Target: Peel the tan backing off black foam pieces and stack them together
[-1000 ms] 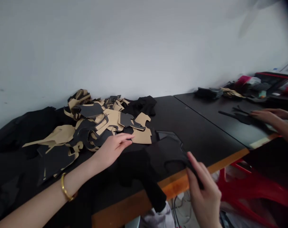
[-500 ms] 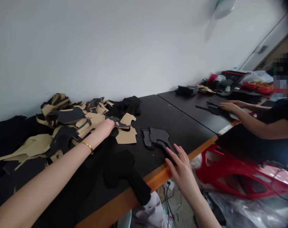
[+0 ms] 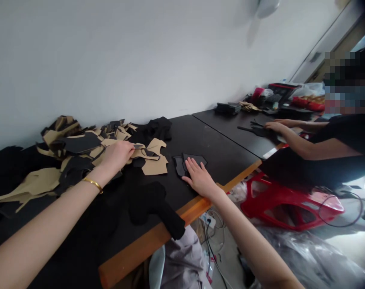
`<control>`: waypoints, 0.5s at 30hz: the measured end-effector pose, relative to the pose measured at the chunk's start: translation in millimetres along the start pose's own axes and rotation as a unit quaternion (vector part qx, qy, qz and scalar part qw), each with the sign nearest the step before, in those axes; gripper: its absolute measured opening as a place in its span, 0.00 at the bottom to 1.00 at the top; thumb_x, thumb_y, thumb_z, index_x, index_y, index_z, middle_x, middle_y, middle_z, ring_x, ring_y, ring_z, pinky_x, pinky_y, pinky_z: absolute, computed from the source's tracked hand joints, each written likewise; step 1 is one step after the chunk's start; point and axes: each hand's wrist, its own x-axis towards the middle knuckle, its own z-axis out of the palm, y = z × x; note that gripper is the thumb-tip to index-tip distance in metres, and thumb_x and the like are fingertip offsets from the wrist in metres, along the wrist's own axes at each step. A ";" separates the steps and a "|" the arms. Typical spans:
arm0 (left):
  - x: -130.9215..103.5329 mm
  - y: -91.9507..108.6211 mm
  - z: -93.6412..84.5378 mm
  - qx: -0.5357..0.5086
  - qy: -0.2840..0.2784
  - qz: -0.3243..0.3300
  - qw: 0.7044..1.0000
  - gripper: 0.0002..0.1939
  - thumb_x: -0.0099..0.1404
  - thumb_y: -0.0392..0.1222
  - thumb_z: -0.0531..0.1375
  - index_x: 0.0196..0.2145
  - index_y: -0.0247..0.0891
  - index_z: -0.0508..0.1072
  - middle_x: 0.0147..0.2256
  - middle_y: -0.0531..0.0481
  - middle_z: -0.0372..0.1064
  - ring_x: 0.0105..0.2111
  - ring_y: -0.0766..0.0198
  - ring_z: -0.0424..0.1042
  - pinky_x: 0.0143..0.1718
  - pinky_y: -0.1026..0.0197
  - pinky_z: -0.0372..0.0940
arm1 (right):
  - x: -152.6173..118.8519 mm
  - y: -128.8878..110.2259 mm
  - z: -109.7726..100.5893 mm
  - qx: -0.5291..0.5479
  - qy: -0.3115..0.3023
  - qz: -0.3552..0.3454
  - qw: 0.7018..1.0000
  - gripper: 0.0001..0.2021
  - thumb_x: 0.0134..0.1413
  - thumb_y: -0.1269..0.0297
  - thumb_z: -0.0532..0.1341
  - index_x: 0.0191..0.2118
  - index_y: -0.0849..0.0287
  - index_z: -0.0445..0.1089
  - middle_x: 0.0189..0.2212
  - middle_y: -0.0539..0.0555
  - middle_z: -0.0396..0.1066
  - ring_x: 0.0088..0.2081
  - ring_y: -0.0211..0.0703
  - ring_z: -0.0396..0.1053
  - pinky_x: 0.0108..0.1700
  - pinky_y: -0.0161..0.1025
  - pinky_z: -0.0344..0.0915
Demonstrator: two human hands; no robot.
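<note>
My left hand (image 3: 118, 155) is closed, its fingertips pinching a tan-and-black cut piece (image 3: 144, 154) at the right side of a heap of such pieces (image 3: 80, 143). Just beyond its fingers lie tan cut pieces (image 3: 155, 165) with notched edges. My right hand (image 3: 199, 176) lies flat and open, fingers stretched, over dark grey cut pieces (image 3: 179, 165) near the table's front edge. It covers much of them. Between my arms, a black shaped piece (image 3: 154, 204) rests with its narrow end over the wooden edge.
The black table (image 3: 212, 140) has a wooden front edge (image 3: 146, 245). At the right, a co-worker's hands (image 3: 274, 125) handle dark pieces. Dark stacks (image 3: 227, 108) stand by the wall. Below are a red plastic chair (image 3: 278, 204), cables (image 3: 211, 241) and clear plastic sheeting (image 3: 309, 253).
My right hand has come down from hovering at the table edge to lie flat on the dark grey pieces. My left hand has drawn back slightly to the left, and the view has shifted.
</note>
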 end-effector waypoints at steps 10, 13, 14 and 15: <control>-143.1 74.1 -78.8 0.056 0.218 0.287 0.931 0.11 0.63 0.32 0.61 0.42 0.43 0.75 0.38 0.60 0.78 0.40 0.71 0.72 0.42 0.63 0.61 | -46.9 -87.8 -0.8 0.442 -0.103 0.003 0.891 0.34 0.62 0.41 0.49 0.63 0.61 0.59 0.53 0.62 0.69 0.51 0.49 0.71 0.49 0.48 0.71; -183.6 82.3 -92.9 -0.007 0.168 0.234 0.958 0.11 0.66 0.32 0.57 0.42 0.45 0.75 0.38 0.60 0.77 0.42 0.72 0.72 0.51 0.63 0.60 | -58.2 -129.0 18.0 0.608 -0.155 0.078 0.775 0.25 0.46 0.49 0.69 0.44 0.63 0.71 0.32 0.55 0.76 0.31 0.42 0.76 0.34 0.38 0.75; -192.2 81.4 -98.2 -0.050 0.156 0.196 0.967 0.13 0.66 0.32 0.56 0.44 0.46 0.73 0.40 0.59 0.77 0.44 0.70 0.72 0.53 0.62 0.59 | -60.6 -139.8 24.5 0.616 -0.155 0.090 0.767 0.21 0.43 0.52 0.71 0.38 0.64 0.71 0.27 0.52 0.75 0.27 0.38 0.74 0.31 0.34 0.74; -198.4 79.4 -104.1 -0.108 0.154 0.139 0.972 0.14 0.67 0.32 0.54 0.46 0.46 0.72 0.42 0.57 0.76 0.45 0.68 0.72 0.55 0.60 0.59 | -62.9 -149.1 30.8 0.616 -0.152 0.093 0.767 0.19 0.43 0.54 0.71 0.33 0.64 0.70 0.23 0.50 0.73 0.24 0.36 0.73 0.30 0.32 0.73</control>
